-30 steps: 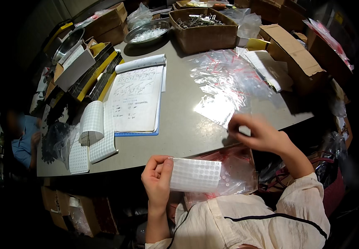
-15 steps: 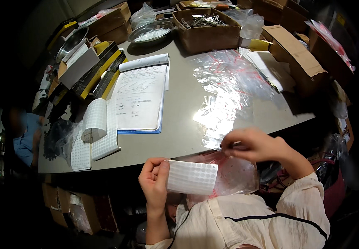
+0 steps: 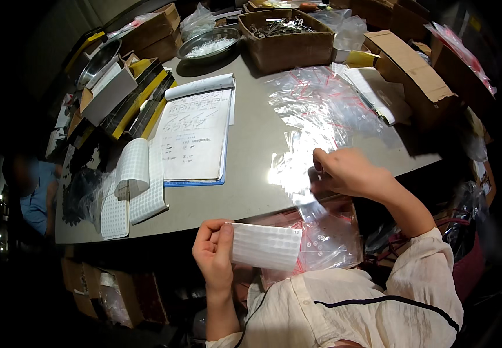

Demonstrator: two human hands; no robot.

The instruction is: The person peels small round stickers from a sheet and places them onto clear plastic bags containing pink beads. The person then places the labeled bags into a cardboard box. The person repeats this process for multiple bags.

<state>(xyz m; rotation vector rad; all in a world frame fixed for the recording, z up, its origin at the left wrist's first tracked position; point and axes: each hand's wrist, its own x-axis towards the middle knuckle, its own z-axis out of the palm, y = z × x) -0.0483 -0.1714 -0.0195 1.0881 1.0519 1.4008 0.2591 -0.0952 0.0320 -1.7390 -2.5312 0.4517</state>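
My left hand [image 3: 215,252] grips a white sheet of round stickers [image 3: 265,246] by its left end, thumb on top, just in front of the table edge. My right hand [image 3: 355,173] hovers over the near side of a spread of small clear zip bags [image 3: 303,139] with red strips. Its fingers are bent and partly smeared by motion. Below them a small clear bag [image 3: 310,210] hangs over the table edge, blurred; whether the fingers touch it I cannot tell. Under it, in my lap, lies a large clear plastic bag [image 3: 341,243] with small round stickers showing.
Left of centre lies a handwritten notepad [image 3: 196,136] on a blue board, beside a curled roll of sticker sheets [image 3: 132,168]. At the back stand a metal bowl [image 3: 210,49] and a carton of metal parts [image 3: 286,49]. More cartons [image 3: 410,66] line the right side. A person [image 3: 36,194] sits at far left.
My right hand has moved up and away from the table edge over the bags. A small bag now shows at the edge below it. My left hand and the sticker sheet have hardly moved.
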